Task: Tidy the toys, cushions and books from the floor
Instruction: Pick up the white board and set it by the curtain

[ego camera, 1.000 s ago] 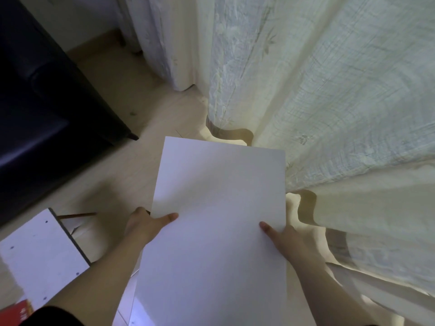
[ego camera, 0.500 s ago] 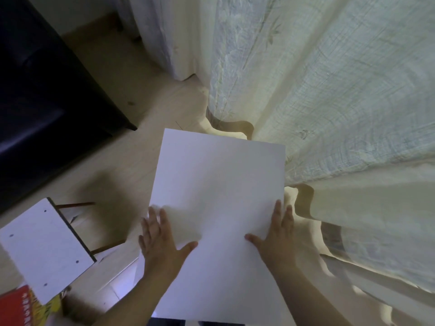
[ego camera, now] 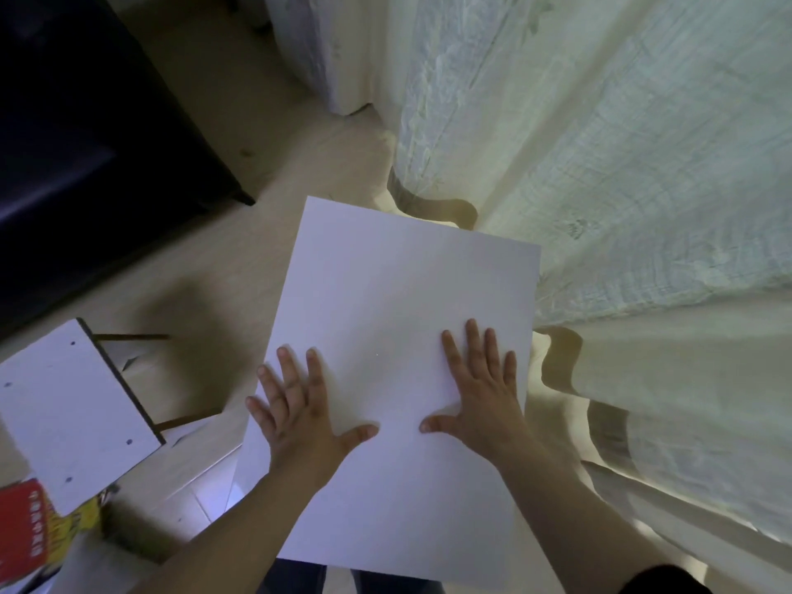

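The person is resting both hands palm-down on a large white board [ego camera: 398,293], which is taking up the middle of the view and is lying over the pale wooden floor [ego camera: 205,302]; whether it is sitting flat on the floor or slightly raised cannot be told. The left hand [ego camera: 300,411] is lying near the board's left edge with its fingers straight and spread, the little finger reaching that edge and the thumb pointing inward. The right hand [ego camera: 480,388] is lying close to the right edge, likewise flat, fingers straight and fanned, thumb pointing toward the other thumb with a gap between them. Neither hand is curling round anything. The board's far right corner is sitting just beside the hem of a cream curtain [ego camera: 621,165], which is hanging along the right side and pooling on the floor. The near edge is overlapping the person's dark trousers [ego camera: 295,576]. To the left, well apart, a small white panel [ego camera: 73,409] with dotted holes is lying tilted, partly covering a red and yellow packet [ego camera: 25,525]. Dark furniture [ego camera: 85,143] is filling the upper left.
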Available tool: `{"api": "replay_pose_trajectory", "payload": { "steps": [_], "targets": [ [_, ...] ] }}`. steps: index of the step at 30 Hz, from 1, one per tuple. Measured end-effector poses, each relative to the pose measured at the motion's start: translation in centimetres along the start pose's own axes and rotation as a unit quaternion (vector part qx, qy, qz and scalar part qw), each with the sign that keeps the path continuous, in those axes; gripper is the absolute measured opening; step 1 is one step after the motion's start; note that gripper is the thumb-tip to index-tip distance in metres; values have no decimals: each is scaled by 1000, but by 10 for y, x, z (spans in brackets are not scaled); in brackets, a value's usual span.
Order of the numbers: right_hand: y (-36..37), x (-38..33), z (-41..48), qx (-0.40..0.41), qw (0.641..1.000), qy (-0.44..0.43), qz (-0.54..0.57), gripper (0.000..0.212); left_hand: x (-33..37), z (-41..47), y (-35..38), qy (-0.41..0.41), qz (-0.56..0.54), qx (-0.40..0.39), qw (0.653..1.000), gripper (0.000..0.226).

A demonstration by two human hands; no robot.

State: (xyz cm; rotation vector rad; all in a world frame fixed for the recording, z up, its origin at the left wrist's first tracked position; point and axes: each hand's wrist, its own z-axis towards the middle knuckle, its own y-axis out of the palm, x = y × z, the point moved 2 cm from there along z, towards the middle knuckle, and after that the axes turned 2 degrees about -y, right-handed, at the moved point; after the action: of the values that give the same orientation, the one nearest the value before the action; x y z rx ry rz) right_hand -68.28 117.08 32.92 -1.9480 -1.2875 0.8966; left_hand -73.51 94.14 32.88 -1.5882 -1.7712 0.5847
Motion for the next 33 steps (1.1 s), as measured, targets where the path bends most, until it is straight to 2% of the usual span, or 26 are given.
{"api": "replay_pose_trajectory", "payload": {
  "steps": [7, 15, 33],
  "targets": [
    [5, -1, 2, 12, 1000, -1, 19, 123, 4, 6, -8, -2, 17, -44, 999, 129],
    [11, -9, 4, 42, 999, 14, 4, 117, -1, 22, -25, 15, 54, -57, 997, 131],
    [4, -68, 42, 103, 985, 110, 82, 116, -23, 107, -100, 145, 132, -36, 980, 134]
  ]
}}
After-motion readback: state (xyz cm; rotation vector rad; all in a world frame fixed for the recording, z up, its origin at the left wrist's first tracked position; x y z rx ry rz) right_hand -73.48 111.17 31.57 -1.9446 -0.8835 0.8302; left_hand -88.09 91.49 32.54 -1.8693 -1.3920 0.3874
